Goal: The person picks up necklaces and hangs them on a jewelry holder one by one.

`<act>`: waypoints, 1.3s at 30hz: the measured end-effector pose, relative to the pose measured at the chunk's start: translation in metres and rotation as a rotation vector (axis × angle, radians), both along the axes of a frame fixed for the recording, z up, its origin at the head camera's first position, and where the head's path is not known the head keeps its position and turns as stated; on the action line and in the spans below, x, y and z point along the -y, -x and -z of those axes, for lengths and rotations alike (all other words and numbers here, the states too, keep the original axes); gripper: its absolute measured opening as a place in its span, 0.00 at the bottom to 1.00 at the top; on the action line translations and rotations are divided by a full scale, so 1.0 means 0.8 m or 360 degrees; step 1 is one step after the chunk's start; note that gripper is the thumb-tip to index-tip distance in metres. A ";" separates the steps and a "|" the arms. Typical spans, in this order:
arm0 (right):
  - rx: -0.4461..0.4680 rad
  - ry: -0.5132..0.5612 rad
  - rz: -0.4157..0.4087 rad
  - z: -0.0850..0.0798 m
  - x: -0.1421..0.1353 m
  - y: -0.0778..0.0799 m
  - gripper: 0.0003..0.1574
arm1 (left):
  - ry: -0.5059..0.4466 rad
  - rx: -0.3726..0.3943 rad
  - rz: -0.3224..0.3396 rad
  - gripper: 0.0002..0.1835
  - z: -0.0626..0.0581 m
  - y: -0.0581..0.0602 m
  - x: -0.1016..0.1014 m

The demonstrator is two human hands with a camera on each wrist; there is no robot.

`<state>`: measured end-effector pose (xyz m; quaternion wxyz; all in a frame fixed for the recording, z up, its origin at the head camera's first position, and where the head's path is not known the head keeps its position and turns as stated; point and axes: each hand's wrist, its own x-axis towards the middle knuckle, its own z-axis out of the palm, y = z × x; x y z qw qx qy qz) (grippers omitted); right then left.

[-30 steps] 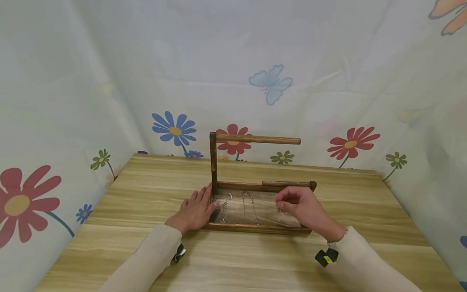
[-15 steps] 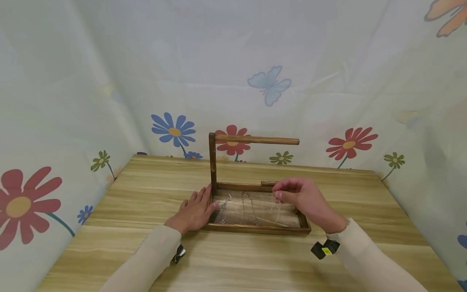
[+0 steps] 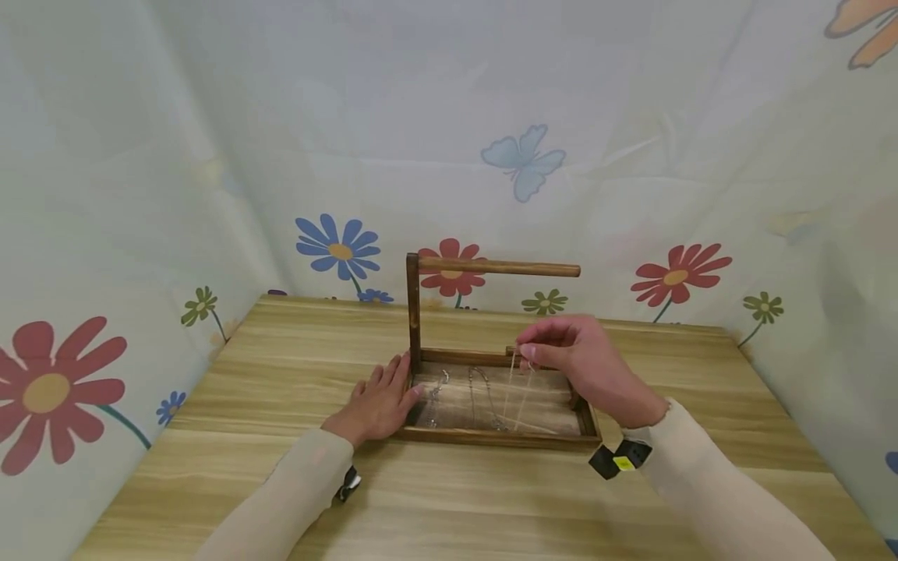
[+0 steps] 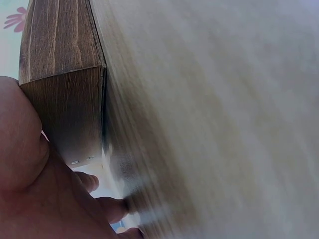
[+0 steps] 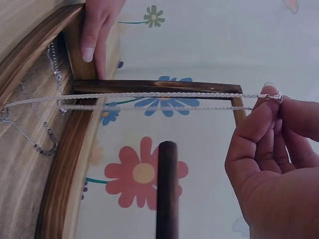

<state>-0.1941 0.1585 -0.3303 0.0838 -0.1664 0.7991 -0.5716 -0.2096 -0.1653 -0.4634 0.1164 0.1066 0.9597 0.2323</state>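
Observation:
My right hand (image 3: 596,370) pinches a silver chain necklace (image 5: 149,94) between thumb and fingertips, above the right part of a brown wooden tray (image 3: 491,439). Two strands of it hang from the fingers, their lower end reaching the tray floor. My left hand (image 3: 375,401) lies against the tray's left end, fingers spread on the table and thumb at the rim. In the tray lie two more necklaces, one at the left (image 3: 433,399) and one near the middle (image 3: 487,397). The left wrist view shows the left palm beside the tray's wooden side (image 4: 65,99).
A wooden post (image 3: 414,312) rises at the tray's back left, bearing a horizontal bar (image 3: 505,267) whose right end is free. A shorter dark wooden piece (image 3: 510,351) at the back rim is partly behind the right hand. Flowered cloth (image 3: 435,93) surrounds the wood-grained table (image 3: 449,506).
My right hand has risen and moved slightly left, drawing the pinched necklace up so its strands now hang longer and straighter. The left hand stays at the tray's left end.

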 end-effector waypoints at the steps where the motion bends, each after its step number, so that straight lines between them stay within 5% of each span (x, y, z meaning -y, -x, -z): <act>1: -0.0015 0.0011 -0.0013 -0.003 0.002 0.001 0.12 | 0.0004 0.0011 -0.0006 0.39 -0.002 0.000 0.000; 20: -0.0142 0.0167 -0.0086 -0.045 0.033 0.021 0.08 | 0.0024 0.0032 0.0011 0.40 0.006 0.001 0.002; 25: -0.0162 0.0204 -0.0087 -0.053 0.040 0.026 0.07 | -0.0014 0.0023 0.0009 0.44 0.021 0.006 0.007; 35: -0.0139 0.0237 -0.0045 -0.064 0.051 0.041 0.12 | 0.0014 -0.0031 0.0025 0.39 -0.003 0.001 0.001; 39: -0.0155 0.0227 -0.0038 -0.067 0.054 0.046 0.11 | -0.0010 -0.0025 0.0026 0.40 -0.001 0.001 0.002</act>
